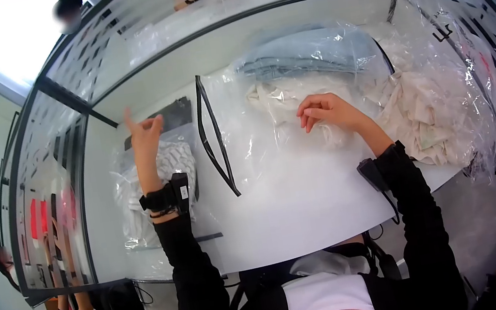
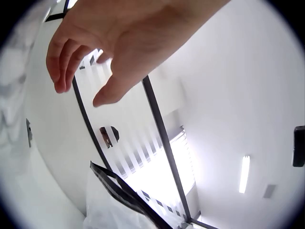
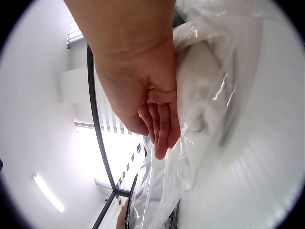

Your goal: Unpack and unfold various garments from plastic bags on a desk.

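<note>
My left hand [image 1: 147, 138] hovers over the striped clothing in a clear bag [image 1: 174, 160] on the left of the table, its fingers spread and holding nothing. In the left wrist view that hand [image 2: 114, 43] has loosely bent fingers with a gap before the thumb. My right hand [image 1: 335, 112] is above the cream cloth in clear plastic [image 1: 271, 96], fingers relaxed and nothing held. The right wrist view shows the hand [image 3: 143, 90] beside the bagged cloth [image 3: 200, 95]; whether it touches the plastic I cannot tell.
Blue folded fabric in plastic [image 1: 303, 55] lies at the back. Another bag of cream cloth [image 1: 426, 114] sits at the right edge. A black-edged bag opening [image 1: 213, 138] stands mid-table, and a dark flat item [image 1: 175, 113] lies back left. Framed partitions surround the white table [image 1: 290, 213]; people are beyond them.
</note>
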Tool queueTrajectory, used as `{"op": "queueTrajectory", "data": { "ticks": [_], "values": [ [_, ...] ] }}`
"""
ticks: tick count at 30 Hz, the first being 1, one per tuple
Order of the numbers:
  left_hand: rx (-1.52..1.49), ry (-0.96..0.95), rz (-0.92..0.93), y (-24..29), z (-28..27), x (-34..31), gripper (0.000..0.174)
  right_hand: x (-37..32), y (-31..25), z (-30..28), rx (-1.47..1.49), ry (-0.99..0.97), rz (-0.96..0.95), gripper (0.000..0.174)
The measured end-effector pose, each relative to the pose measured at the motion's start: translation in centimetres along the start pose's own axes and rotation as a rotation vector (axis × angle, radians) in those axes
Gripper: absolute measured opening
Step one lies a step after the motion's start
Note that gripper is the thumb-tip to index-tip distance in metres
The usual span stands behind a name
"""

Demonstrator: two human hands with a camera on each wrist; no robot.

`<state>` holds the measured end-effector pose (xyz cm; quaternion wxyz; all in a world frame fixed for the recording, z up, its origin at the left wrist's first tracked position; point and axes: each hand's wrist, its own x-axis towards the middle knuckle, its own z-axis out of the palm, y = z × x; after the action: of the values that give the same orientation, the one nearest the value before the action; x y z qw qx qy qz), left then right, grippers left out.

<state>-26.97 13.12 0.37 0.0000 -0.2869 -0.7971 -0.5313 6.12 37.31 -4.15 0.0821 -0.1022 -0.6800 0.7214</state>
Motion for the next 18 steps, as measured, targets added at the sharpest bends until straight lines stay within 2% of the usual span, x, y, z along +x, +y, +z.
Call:
{"op": "queueTrajectory", "data": {
  "ticks": [3,4,6,9,12,13,16,17,18],
  "values": [
    [0.041,-0.406,0.102,1.3,1.1,-0.5,0.040,0.0,-0.2,0.1,-0.010,0.015,0.015,0.015],
    [-0.039,-0.467,0.063,2.4,1.8,-1.3,0.018,0.0,-0.1,0.1,0.007,-0.008,-0.033,0.015],
    [-0.072,-0.586,0.038,3.3,2.9,-2.1,0.015,0.0,0.1,0.0,-0.009,0.004,-0.013,0.015],
    [-0.006,-0.614,0.130,4.0,3.6,-2.6,0.012,-0.1,-0.2,0.2,-0.032,0.015,-0.011,0.016],
    [-0.060,-0.388,0.289,4.7,4.1,-3.1,0.010,0.0,0.0,0.1,-0.009,0.003,-0.031,0.016],
    [-0.084,-0.371,0.193,5.6,4.1,-3.5,0.009,-0.1,0.0,0.2,-0.028,0.017,-0.030,0.016],
    [-0.092,-0.462,0.289,5.2,4.5,-3.7,0.008,-0.2,-0.2,0.4,-0.045,0.034,-0.026,0.016],
    [-0.066,-0.479,0.269,5.0,4.5,-3.7,0.010,-0.2,-0.1,0.3,-0.031,0.033,-0.036,0.016],
    [0.094,-0.507,0.284,5.0,4.3,-3.8,0.013,-0.3,-0.1,0.3,-0.016,0.033,-0.045,0.016]
  ]
}}
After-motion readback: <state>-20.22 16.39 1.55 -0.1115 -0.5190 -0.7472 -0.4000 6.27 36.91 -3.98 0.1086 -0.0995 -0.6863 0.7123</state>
